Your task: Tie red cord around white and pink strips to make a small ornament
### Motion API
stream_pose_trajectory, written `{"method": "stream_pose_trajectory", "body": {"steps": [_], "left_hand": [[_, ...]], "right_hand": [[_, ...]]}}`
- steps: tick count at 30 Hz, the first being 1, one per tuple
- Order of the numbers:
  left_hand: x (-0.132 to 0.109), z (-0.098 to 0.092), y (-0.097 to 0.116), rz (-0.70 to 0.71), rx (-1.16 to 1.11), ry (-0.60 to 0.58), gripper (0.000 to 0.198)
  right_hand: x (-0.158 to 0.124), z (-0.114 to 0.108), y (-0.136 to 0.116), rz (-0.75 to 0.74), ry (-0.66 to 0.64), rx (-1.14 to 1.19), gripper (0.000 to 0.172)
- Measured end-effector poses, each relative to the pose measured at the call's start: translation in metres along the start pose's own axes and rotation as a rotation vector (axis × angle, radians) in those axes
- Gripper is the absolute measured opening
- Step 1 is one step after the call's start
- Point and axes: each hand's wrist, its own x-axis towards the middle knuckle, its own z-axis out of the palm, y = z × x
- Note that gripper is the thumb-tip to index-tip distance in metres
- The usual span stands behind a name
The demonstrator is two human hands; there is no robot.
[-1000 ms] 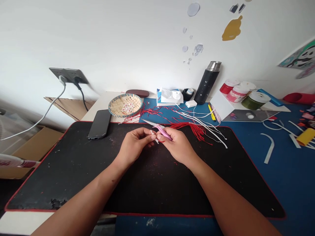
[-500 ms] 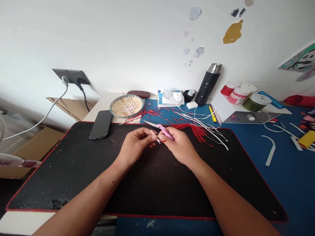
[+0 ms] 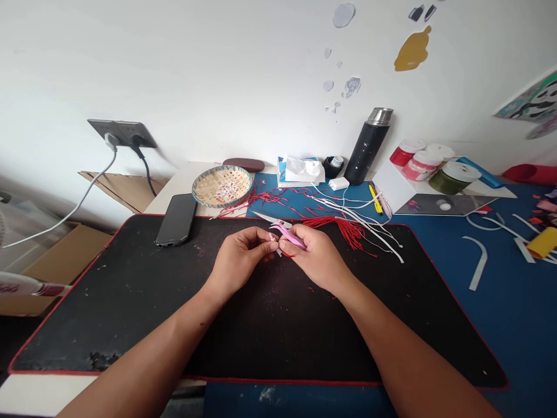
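Observation:
Over the black desk mat [image 3: 130, 302] my two hands meet fingertip to fingertip. My left hand [image 3: 241, 258] pinches a small white paper piece [image 3: 272, 238] with a bit of red strip under it. My right hand [image 3: 315, 255] is closed round pink-handled tweezers [image 3: 287, 233], whose metal tips point left and away toward the mat's far edge. Behind the hands lie a bundle of thin red paper strips [image 3: 343, 229] and several white strips [image 3: 374, 232].
A phone [image 3: 176, 219] lies at the mat's far left, a woven basket [image 3: 221, 186] behind it. A tissue pack [image 3: 300, 170], black flask [image 3: 369, 145], paint jars [image 3: 429, 162], a yellow pen [image 3: 374, 198] and paper scraps [image 3: 476, 261] crowd the blue table. Cables hang from a wall socket [image 3: 122, 133].
Both hands stay pinched together over the same spot on the mat. Only the camera shifts slightly.

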Motion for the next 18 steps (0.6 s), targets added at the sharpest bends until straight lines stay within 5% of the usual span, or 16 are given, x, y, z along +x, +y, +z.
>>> {"method": "stream_pose_trajectory", "body": {"steps": [18], "left_hand": [[0.0017, 0.0019, 0.0000, -0.046, -0.023, -0.011, 0.032]], "right_hand": [[0.0004, 0.0041, 0.0010, 0.001, -0.003, 0.019, 0.018]]}}
